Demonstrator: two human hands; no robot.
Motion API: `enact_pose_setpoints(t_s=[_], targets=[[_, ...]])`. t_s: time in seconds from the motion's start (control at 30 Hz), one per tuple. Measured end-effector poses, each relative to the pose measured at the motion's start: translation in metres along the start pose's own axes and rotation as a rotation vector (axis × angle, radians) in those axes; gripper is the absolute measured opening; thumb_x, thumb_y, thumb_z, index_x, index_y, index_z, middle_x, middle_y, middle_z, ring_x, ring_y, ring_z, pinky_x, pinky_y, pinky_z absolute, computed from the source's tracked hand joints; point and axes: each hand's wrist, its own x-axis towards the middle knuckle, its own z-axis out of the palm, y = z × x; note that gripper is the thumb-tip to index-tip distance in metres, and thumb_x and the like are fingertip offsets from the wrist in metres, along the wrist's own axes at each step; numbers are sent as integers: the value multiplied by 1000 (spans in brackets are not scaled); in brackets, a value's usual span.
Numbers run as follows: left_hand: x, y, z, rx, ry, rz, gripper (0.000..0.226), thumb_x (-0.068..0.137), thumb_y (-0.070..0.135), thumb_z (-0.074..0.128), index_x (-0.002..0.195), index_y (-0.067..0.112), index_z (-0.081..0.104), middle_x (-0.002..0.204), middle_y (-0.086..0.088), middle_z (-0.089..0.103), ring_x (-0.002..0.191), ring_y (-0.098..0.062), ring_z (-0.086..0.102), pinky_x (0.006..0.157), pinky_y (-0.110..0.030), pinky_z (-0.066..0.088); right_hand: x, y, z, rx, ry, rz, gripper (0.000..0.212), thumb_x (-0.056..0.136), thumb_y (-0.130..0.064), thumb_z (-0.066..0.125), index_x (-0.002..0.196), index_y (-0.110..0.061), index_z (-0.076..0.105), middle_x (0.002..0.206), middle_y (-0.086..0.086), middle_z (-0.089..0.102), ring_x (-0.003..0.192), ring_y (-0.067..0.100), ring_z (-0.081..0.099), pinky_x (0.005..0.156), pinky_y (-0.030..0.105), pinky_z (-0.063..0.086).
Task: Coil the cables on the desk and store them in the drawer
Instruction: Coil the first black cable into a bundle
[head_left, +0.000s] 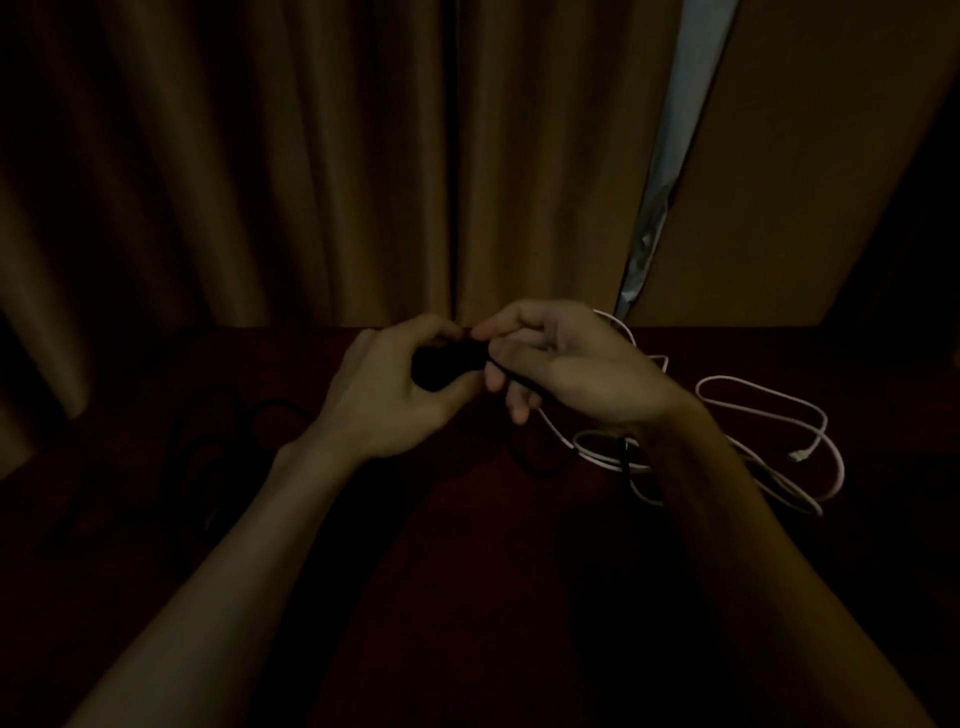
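The scene is very dim. My left hand (387, 395) is closed around a dark bundle of black cable (447, 364) held above the dark red desk (493, 545). My right hand (566, 364) pinches a strand of the same black cable right beside the bundle, and the strand runs down under its palm. A white cable (769, 410) lies in loose loops on the desk at the right, partly under my right wrist, with its plug end (795, 457) showing. More black cable (234, 441) lies faintly on the desk at the left. No drawer is visible.
Brown curtains (311, 156) hang close behind the desk's far edge, with a pale gap (675, 130) to the right of the middle. The desk's left part is too dark to make out in detail.
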Motion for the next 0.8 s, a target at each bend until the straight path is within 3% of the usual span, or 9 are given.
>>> enact_pose_setpoints(t_s=[0.1, 0.2, 0.3, 0.4, 0.47, 0.57, 0.67, 0.73, 0.8], targets=[[1, 1, -1, -119, 98, 13, 24, 89, 36, 75, 112, 32, 72, 102, 27, 70, 99, 10, 64, 85, -18, 52, 0, 1, 1, 37, 22, -19, 4, 104, -10, 55, 108, -9, 56, 69, 2, 68, 50, 17, 62, 54, 27, 45], [2, 5, -1, -259, 113, -35, 26, 92, 30, 75, 117, 29, 73, 108, 22, 72, 103, 6, 66, 89, -18, 51, 0, 2, 0, 63, 31, 4, 9, 103, -15, 58, 102, -6, 56, 65, 4, 67, 48, 17, 61, 52, 26, 43], [2, 11, -2, -445, 111, -104, 29, 94, 26, 72, 122, 33, 70, 109, 21, 73, 101, 3, 68, 82, -17, 55, 1, 2, 2, 58, 22, 37, 22, 103, -26, 58, 97, -5, 57, 63, 7, 65, 45, 18, 58, 50, 27, 41], [4, 16, -4, -647, 123, -167, 22, 94, 22, 71, 114, 29, 74, 106, 10, 75, 89, -9, 71, 66, -25, 57, 3, 7, 3, 61, 48, 57, 32, 101, -36, 59, 90, -5, 55, 55, 5, 56, 40, 14, 44, 45, 26, 33], [5, 17, -5, -782, 114, -242, 22, 90, 23, 72, 112, 22, 75, 103, 1, 75, 76, -16, 69, 60, -28, 53, 4, 10, 4, 131, 56, 46, 33, 98, -38, 60, 95, -6, 56, 57, 4, 47, 44, 9, 37, 44, 21, 27], [5, 20, -3, -1003, -27, -300, 30, 88, 26, 68, 112, 10, 74, 91, -8, 71, 58, -19, 58, 53, -27, 46, 4, 12, 1, 232, -8, -19, 39, 95, -38, 64, 109, -3, 56, 74, 12, 45, 56, 7, 41, 48, 18, 31], [5, 22, -2, -1112, -166, -296, 36, 93, 25, 66, 118, -1, 68, 92, -11, 69, 62, -13, 61, 50, -24, 43, 1, 12, -2, 239, -62, -87, 47, 98, -28, 59, 140, -9, 51, 90, 16, 49, 64, 10, 45, 54, 20, 36], [6, 21, -3, -1140, -231, -272, 44, 92, 25, 60, 123, -7, 63, 98, -16, 66, 68, -13, 63, 49, -23, 42, -2, 10, -2, 197, -72, -123, 51, 99, -24, 57, 149, -18, 46, 88, 11, 56, 70, 12, 48, 59, 23, 38], [6, 20, -9, -1134, -301, -251, 45, 92, 25, 57, 123, -8, 62, 96, -14, 66, 67, -10, 64, 49, -21, 42, -5, 8, -2, 167, -102, -167, 54, 101, -18, 55, 153, -18, 41, 104, 3, 65, 81, 10, 57, 69, 23, 45]])
